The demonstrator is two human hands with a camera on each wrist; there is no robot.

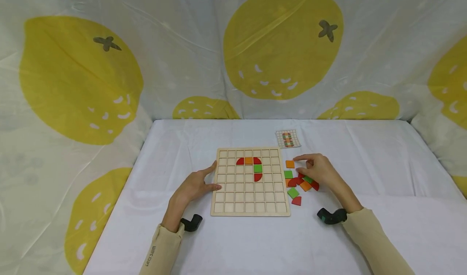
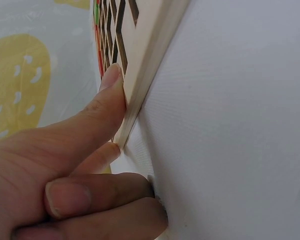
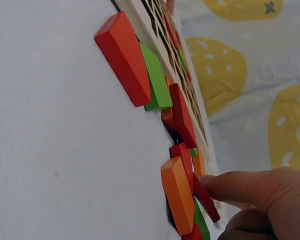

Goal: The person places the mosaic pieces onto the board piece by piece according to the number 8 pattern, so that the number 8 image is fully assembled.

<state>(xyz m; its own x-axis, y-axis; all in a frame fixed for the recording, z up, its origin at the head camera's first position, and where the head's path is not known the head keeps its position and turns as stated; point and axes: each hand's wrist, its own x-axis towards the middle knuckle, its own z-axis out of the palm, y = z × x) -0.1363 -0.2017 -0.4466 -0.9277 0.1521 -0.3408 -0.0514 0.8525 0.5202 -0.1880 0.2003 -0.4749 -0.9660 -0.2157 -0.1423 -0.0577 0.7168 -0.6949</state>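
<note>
A square wooden grid board (image 1: 233, 196) lies on the white table. Several red, orange and green pieces sit in its upper cells, among them a green square (image 1: 258, 168). My left hand (image 1: 193, 186) holds the board's left edge, its thumb on the rim; in the left wrist view the lower fingers are curled. Right of the board, my right hand (image 1: 316, 169) reaches over loose pieces, thumb and index finger apart. An orange square (image 1: 290, 164) lies by its fingertips. In the right wrist view, a fingertip appears against a tilted red piece (image 3: 206, 197), partly hidden behind it.
A small pattern card (image 1: 288, 139) lies behind the board's far right corner. Loose pieces, including a green square (image 1: 293, 192) and a red quarter-circle (image 1: 296, 201), lie along the board's right side. A lemon-print cloth (image 1: 197, 56) hangs behind the table.
</note>
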